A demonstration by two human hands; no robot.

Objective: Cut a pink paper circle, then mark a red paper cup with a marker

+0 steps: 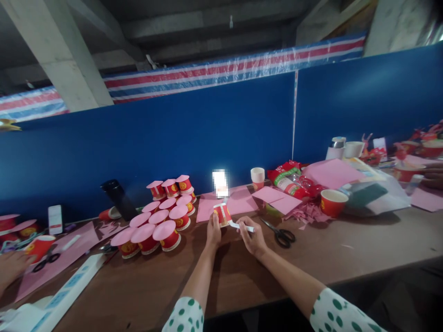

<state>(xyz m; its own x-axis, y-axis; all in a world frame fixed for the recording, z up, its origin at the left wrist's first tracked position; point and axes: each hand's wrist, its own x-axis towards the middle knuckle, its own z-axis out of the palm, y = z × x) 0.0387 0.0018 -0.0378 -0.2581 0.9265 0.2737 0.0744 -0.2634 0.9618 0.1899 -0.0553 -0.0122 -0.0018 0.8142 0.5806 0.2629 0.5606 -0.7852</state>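
Note:
Held upside down or tilted in my left hand (213, 234) is a small red paper cup (222, 215) with a pale band down its side. My right hand (253, 240) is closed around a slim white pen-like tube (246, 228), and its tip meets the cup near the lower right edge. Whether it is a marker or a glue pen I cannot make out. Sheets of pink paper (244, 201) lie just behind the cup. Black-handled scissors (285, 237) rest on the table right of my right hand.
Several red cups topped with pink paper discs (167, 230) stand at left, by a black bottle (118, 199). A power strip (71, 288) lies front left. A co-worker's hand (14, 267) is at far left. Right are a red-white cup (333, 203) and pink scraps (306, 214).

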